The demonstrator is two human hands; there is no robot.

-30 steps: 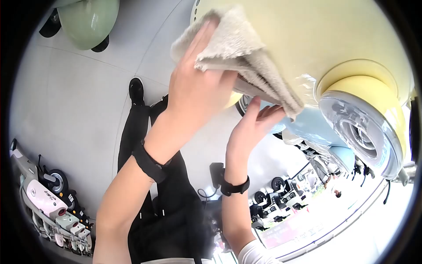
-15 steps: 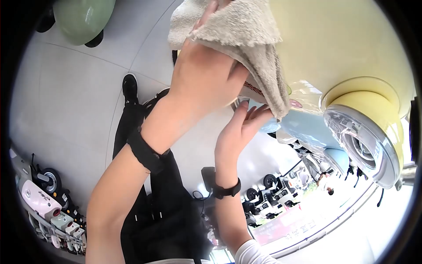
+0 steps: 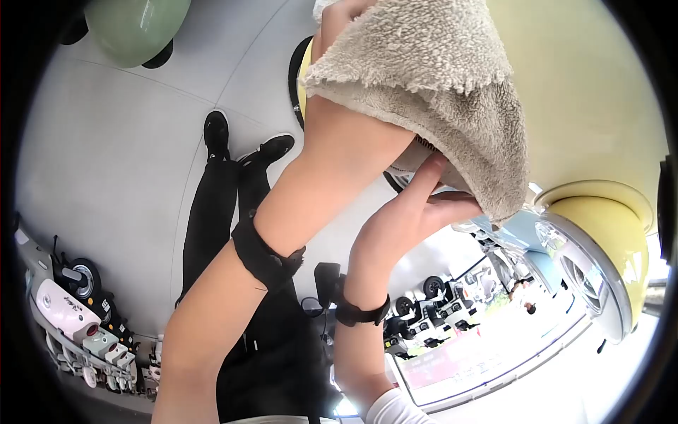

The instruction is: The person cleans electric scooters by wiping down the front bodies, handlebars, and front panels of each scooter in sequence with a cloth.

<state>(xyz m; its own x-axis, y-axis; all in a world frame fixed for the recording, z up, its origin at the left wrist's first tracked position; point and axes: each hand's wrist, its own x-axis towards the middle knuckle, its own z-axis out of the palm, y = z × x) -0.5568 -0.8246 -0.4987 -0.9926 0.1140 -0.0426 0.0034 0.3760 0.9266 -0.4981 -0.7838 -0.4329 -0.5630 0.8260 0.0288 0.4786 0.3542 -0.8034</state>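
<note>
A thick beige towel [image 3: 424,56] hangs in folds at the top middle, in front of a glossy yellow scooter body [image 3: 579,106]. My left hand [image 3: 341,20] reaches up behind its lower fold. Only part of that hand shows past the towel's upper left edge, curled against the cloth; most fingers are hidden. Lower down, my right hand [image 3: 399,230] pinches the towel's hanging bottom edge, thumb on the near side and fingers under the corner. Whether the towel touches the yellow surface cannot be made out.
A yellow-housed round headlamp [image 3: 590,265] juts out at the right. A green rounded body [image 3: 138,32] stands upper left. Pink and white scooters [image 3: 67,311] line the lower left. More vehicles [image 3: 431,314] and a person [image 3: 526,297] are farther off at lower right.
Both hands and the towel have shifted up and right, closer to the camera. The towel now covers more of my left hand. My right hand has come up onto the towel's lower edge.
</note>
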